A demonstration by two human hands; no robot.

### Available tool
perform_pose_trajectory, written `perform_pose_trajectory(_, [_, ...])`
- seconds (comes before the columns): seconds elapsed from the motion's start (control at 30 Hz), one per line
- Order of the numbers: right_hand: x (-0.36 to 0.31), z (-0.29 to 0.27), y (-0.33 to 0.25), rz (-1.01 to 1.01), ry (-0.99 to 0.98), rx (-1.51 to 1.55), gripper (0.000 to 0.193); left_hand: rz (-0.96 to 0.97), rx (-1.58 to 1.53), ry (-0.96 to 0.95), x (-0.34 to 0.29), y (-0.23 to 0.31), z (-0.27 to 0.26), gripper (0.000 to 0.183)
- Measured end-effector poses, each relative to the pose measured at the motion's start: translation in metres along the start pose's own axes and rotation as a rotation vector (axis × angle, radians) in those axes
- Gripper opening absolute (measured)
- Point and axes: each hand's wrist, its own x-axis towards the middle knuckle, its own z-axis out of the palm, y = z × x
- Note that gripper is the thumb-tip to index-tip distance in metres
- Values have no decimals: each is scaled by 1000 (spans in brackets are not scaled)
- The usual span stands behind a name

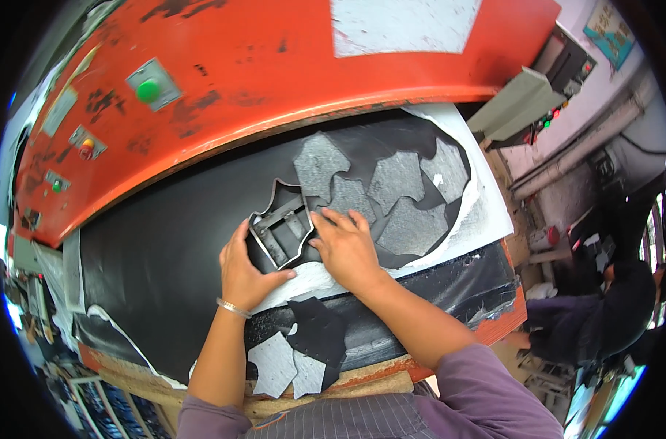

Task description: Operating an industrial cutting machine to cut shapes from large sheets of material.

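Note:
A metal cutting die [281, 225] with an irregular outline and inner cross bars lies on a black sheet of leather-like material [157, 256]. My left hand [241, 274] holds the die's left edge, fingers against its wall and thumb stretched toward its lower corner. From the other side, my right hand [346, 249] holds the right edge with thumb and forefinger; its other fingers spread over the sheet. Right of the die, grey shaped pieces [413, 227] lie among the dark remains of the sheet. A white layer [486, 212] shows underneath.
An orange machine beam [260, 88] with a green button [148, 91] spans the far side. Loose grey cut pieces [273, 366] and a black piece [314, 329] lie at the near edge. A grey control box [519, 102] stands far right; another person [618, 314] sits at right.

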Motion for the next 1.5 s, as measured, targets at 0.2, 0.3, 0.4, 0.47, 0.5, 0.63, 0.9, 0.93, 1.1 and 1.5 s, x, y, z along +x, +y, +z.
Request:
perform_pose_trajectory(0.2, [-4,2,4,-83,-9,-41,42,-44,-10,68,-6,-2,9,113])
perform_pose_trajectory(0.3, [-3,0,4,-88,-25,-16,44,-61,-5,71,-7,-6,13,109])
perform_pose_trajectory(0.4, [-2,0,5,-85,-31,-5,45,-23,-29,89,-6,-7,17,105])
perform_pose_trajectory(0.47, [-1,0,6,-86,-26,5,45,11,-79,109,-6,-7,15,103])
perform_pose_trajectory(0.5, [-1,0,6,-89,-18,5,46,5,-62,112,-7,-6,14,103])
perform_pose_trajectory(0.63, [0,1,6,-101,-15,0,46,7,-71,107,-5,-9,16,101])
perform_pose_trajectory(0.9, [-2,0,8,-118,52,-7,39,70,24,110,-8,-4,11,106])
perform_pose_trajectory(0.93, [-1,-1,9,-136,57,-24,39,87,16,108,-6,-3,11,105])
perform_pose_trajectory(1.1, [-4,-7,-4,-107,59,-12,44,182,-63,105,-14,-12,-3,115])
perform_pose_trajectory(1.5, [27,-59,-185,-163,239,396,46,-80,-271,1424,-31,-230,-292,74])
